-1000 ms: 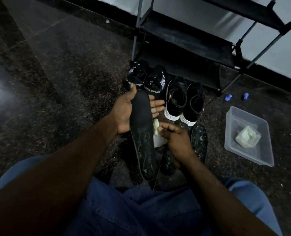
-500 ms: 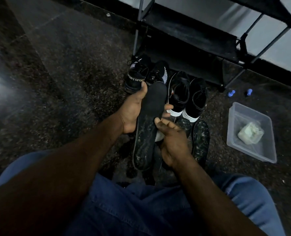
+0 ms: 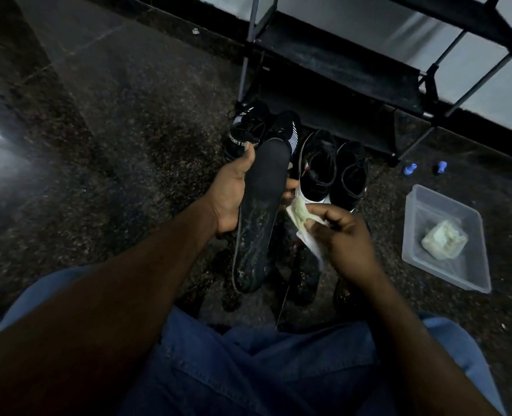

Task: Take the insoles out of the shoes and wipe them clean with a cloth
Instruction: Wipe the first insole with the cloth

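Insole [image 3: 260, 205] in left grip: black, pale-speckled. Cloth [image 3: 299, 216] in right pinch: pale green-white. Shoes [image 3: 317, 169] beyond grip: black, white soles.

"SPORT" lettering, black shoe [image 3: 246, 132] collar

The left hand [image 3: 233, 193] grips an insole [image 3: 260, 211], thumb along its near edge and fingertips curling round the far edge from behind. Just beside it, the right hand [image 3: 341, 238] pinches a cloth [image 3: 301, 214] between thumb and curled fingers. Both bare forearms reach forward, converging.
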### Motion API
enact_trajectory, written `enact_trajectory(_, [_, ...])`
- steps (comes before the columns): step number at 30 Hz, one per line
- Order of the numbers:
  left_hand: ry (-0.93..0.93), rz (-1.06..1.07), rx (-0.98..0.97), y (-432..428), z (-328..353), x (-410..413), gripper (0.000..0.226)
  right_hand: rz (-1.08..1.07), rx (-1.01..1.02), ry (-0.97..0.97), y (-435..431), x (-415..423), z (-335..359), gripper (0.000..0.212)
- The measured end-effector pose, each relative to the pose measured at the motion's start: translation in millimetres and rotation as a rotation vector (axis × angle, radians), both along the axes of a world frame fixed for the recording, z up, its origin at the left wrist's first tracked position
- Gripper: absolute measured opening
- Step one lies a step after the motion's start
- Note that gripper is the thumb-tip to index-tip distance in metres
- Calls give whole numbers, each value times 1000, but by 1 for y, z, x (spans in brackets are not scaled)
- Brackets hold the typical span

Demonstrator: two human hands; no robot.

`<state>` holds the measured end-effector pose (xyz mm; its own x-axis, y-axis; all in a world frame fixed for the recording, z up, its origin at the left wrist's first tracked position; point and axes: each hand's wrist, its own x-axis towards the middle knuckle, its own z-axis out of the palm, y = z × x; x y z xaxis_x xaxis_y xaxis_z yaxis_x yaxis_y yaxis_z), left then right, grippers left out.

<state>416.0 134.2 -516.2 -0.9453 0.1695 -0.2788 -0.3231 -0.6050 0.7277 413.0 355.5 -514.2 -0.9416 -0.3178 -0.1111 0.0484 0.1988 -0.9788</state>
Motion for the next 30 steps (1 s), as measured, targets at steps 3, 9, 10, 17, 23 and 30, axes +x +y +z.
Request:
enact_trajectory(3, [-5,-34,-14,-1,-2,1,86,304,618,418,8,-18,20,34])
enact_trajectory(9, [-11,-47,3,4,0,2,84,349,573,430,-7,-26,40,45])
enact_trajectory(10, [-24,-37,19,6,0,2,83,329,525,390,-11,-24,42,47])
enact_trajectory(17, [-60,10,36,4,-6,0,76,-106,308,367,-35,-15,34,34])
enact_trajectory(23, [-77,4,13,6,-6,-1,75,-198,241,386,-46,-7,20,22])
enact_trajectory(30, [-55,-2,0,7,-2,2,74,-215,174,344,-46,-4,25,13])
